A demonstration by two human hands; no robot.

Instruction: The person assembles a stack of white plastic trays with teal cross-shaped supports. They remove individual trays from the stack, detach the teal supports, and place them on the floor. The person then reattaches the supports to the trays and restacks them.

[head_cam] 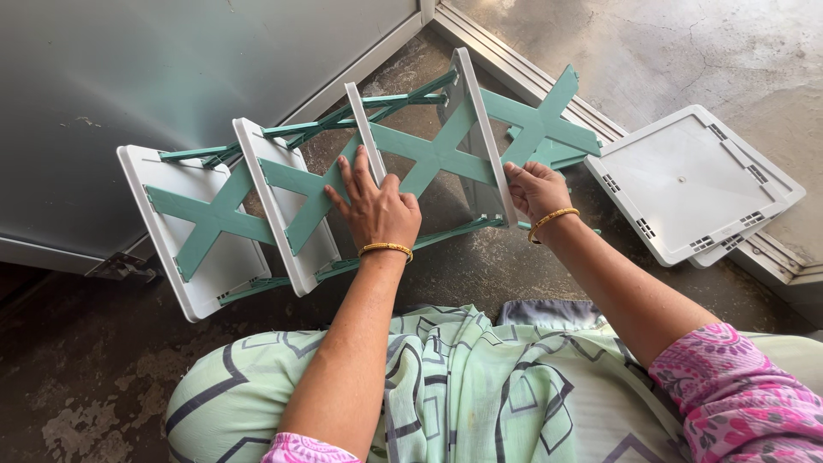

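Head view: a white plastic rack with four shelves and teal cross braces (429,154) lies sideways on the concrete floor (103,386). Left hand (375,206) rests flat on the third shelf, grip open. Right hand (536,189) grips the fourth shelf's edge. Two loose white square shelf panels (686,180) are stacked to the right.

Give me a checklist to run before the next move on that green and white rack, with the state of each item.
1. Left hand set on the rack: ok, palm on a green cross brace, fingers over a white panel edge.
2. Right hand gripping: ok, fingers wrapped on the edge of a white panel.
3. Four white panels seated in the braces: cannot tell, joints too small to see.
4. Rack off the floor: cannot tell; it lies on its side, tilted.
5. Spare white panels within reach: ok, stacked on the floor beside the right hand.
6. Fingers away from crossing braces: not ok, left fingers lie on one.
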